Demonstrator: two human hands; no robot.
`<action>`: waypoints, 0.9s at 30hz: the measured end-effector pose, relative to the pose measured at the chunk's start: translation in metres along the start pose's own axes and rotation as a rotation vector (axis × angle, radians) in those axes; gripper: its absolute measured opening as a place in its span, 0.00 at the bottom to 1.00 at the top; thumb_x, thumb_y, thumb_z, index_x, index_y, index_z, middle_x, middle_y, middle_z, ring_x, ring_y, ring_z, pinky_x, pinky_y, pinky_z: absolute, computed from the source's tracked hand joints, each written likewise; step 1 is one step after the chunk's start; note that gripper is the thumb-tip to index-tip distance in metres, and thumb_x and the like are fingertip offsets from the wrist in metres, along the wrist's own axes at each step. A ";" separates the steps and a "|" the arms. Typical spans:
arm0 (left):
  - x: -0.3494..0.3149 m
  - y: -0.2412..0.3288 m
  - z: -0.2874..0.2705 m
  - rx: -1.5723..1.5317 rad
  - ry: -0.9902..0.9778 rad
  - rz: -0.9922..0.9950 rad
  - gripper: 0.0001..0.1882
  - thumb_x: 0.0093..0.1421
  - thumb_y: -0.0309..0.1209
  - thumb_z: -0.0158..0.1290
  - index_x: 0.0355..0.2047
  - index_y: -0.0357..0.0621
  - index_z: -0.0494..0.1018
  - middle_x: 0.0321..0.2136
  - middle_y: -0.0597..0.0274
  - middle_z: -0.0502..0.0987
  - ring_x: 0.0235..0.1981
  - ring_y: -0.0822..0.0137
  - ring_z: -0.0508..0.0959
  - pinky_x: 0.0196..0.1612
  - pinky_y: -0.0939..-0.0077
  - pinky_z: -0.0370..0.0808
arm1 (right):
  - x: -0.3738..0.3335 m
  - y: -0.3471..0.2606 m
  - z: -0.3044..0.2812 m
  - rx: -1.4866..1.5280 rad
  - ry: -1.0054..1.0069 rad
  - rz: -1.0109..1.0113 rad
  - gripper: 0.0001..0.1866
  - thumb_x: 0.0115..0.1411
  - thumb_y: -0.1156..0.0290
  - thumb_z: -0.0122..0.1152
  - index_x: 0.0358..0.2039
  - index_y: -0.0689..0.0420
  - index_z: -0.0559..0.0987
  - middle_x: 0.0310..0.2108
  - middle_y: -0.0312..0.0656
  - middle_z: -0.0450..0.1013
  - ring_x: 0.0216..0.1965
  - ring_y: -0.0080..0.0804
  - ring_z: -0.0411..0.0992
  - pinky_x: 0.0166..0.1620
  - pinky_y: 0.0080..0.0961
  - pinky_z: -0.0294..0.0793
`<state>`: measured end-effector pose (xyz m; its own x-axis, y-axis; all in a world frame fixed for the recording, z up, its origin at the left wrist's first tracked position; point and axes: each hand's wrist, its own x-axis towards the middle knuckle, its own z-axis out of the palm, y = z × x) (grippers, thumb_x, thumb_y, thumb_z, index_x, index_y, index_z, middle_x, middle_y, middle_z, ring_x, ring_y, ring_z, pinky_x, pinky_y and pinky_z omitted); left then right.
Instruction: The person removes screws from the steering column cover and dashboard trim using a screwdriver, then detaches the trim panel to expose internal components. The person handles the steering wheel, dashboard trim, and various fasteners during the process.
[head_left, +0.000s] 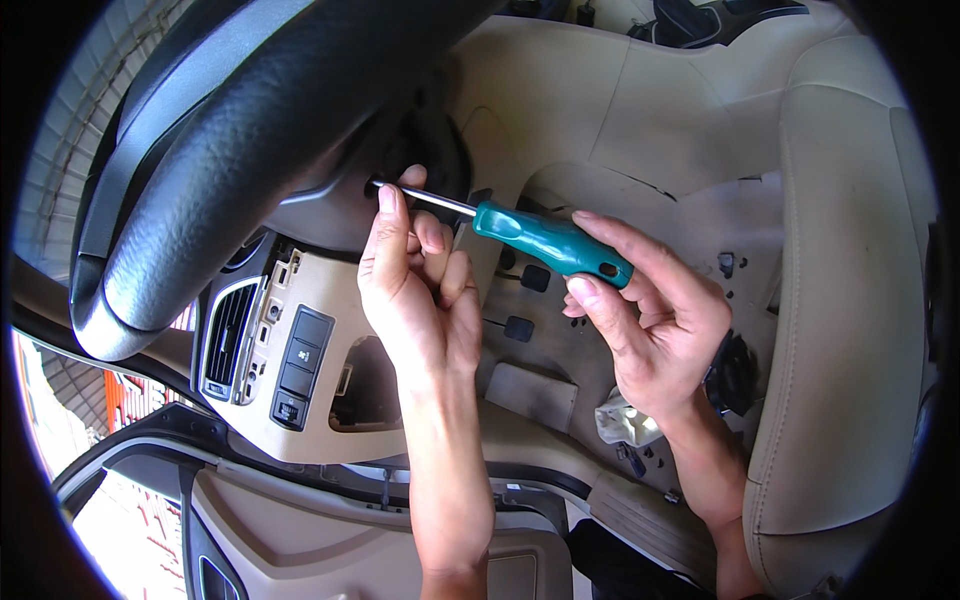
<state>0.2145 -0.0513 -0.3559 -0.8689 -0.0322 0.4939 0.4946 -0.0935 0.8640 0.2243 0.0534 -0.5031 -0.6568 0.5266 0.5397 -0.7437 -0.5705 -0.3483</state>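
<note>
Beige car interior fills the background, with a seat [850, 300] at three o'clock. Near the centre, toward twelve o'clock, there is a screwdriver [550, 242] with green handle, its shaft pointing to ten o'clock, at the dark column cover [325, 210]. Right hand [670, 335] closes its fingers around the handle's end. Left hand [425, 290] keeps thumb and index finger narrow, pinching the shaft close to the tip; its other fingers are curled. Steering wheel [220, 160], at ten o'clock, hides part of the column. At nine o'clock lies a beige dash panel [325, 435], partly covered by the left forearm.
</note>
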 end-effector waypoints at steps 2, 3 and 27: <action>-0.001 0.000 0.000 -0.022 -0.020 -0.002 0.18 0.76 0.38 0.52 0.55 0.34 0.75 0.21 0.71 0.68 0.15 0.83 0.52 0.16 0.84 0.45 | 0.003 -0.004 -0.002 -0.046 -0.010 -0.037 0.22 0.61 0.84 0.70 0.56 0.68 0.81 0.50 0.52 0.82 0.40 0.30 0.83 0.37 0.21 0.85; -0.001 0.001 0.000 -0.030 -0.022 -0.002 0.18 0.76 0.38 0.52 0.55 0.34 0.75 0.21 0.71 0.68 0.15 0.83 0.52 0.16 0.84 0.45 | 0.004 -0.006 -0.003 -0.076 -0.015 -0.043 0.22 0.60 0.84 0.71 0.56 0.68 0.81 0.50 0.51 0.82 0.40 0.30 0.83 0.36 0.21 0.85; -0.005 0.000 -0.001 -0.065 -0.017 -0.022 0.18 0.76 0.37 0.52 0.54 0.32 0.75 0.22 0.71 0.66 0.15 0.82 0.50 0.15 0.84 0.45 | 0.005 -0.009 -0.007 -0.193 -0.081 -0.144 0.22 0.61 0.82 0.70 0.56 0.72 0.79 0.48 0.54 0.81 0.37 0.29 0.82 0.39 0.22 0.85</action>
<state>0.2187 -0.0517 -0.3584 -0.8789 -0.0126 0.4768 0.4726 -0.1588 0.8669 0.2272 0.0656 -0.5026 -0.5356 0.5372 0.6516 -0.8443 -0.3579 -0.3989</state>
